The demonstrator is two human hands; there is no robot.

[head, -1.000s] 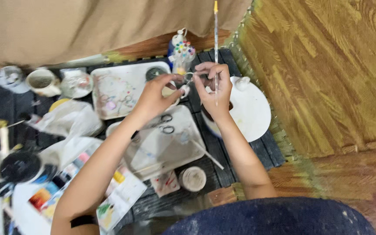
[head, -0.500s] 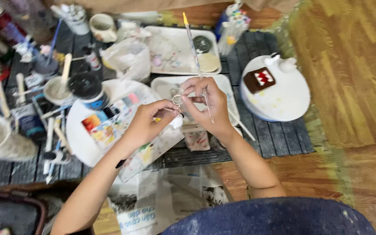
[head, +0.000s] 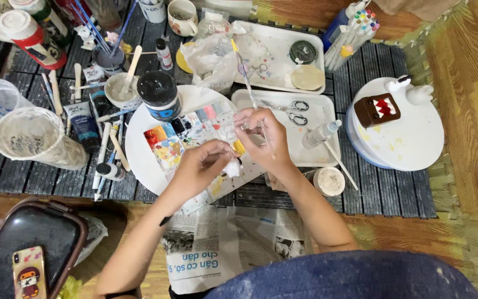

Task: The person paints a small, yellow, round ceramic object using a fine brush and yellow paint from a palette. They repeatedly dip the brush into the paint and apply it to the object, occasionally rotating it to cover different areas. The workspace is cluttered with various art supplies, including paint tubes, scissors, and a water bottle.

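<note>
Compared with the frames a moment earlier, the view had swung down and left — both hands had dropped from near the upper trays to just above the round white paint palette [head: 139, 160] with its coloured paint squares.

Right hand [head: 264, 135]: fingers pinched together on a long thin paintbrush [head: 250, 88], whose shaft ran up and left from the hand, over the palette's right edge. The bristle end was hidden by the hand; cannot tell whether it was loaded.

Left hand [head: 200, 166]: fingers closed on a small white wad, cotton or tissue [head: 232, 169], held over the palette's lower right rim, close under the right hand.

Judgement — the wad and the brush end had been brought together over the palette, which read as wiping or dabbing the brush.

Right of the palette: rectangular white tray [head: 316, 158] with metal scissors [head: 291, 108]. Further right of the palette, untouched: round white turntable [head: 416, 144] carrying a small brown box-shaped figure [head: 377, 109].
</note>
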